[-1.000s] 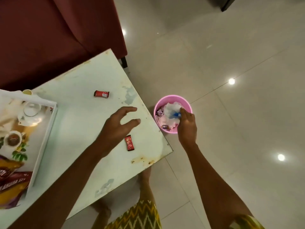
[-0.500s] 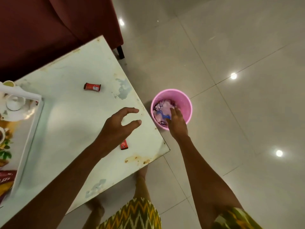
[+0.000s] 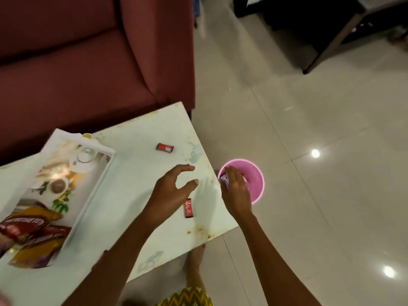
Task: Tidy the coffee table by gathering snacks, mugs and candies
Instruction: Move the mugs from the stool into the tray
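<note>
Two red wrapped candies lie on the pale coffee table [image 3: 136, 173]: one candy [image 3: 165, 147] near the far edge, the other candy [image 3: 189, 208] near the right edge. My left hand [image 3: 174, 188] hovers open over the table, just left of the nearer candy, fingers spread and empty. My right hand [image 3: 234, 191] is at the left rim of the pink bin [image 3: 256, 180] on the floor, fingers pinched on a purple-and-white wrapper [image 3: 224, 180]. A white tray [image 3: 88, 202] on the left holds snack packets [image 3: 33, 235].
A maroon sofa [image 3: 88, 62] stands right behind the table. The bin sits on the shiny tiled floor [image 3: 309, 217] close to the table's right corner. A dark piece of furniture [image 3: 320, 29] stands at the far right. My bare foot [image 3: 196, 257] shows under the table's front edge.
My right hand has come up from inside the bin to its left rim and now pinches a purple wrapper. The view has tilted up. My left hand has stayed over the table.
</note>
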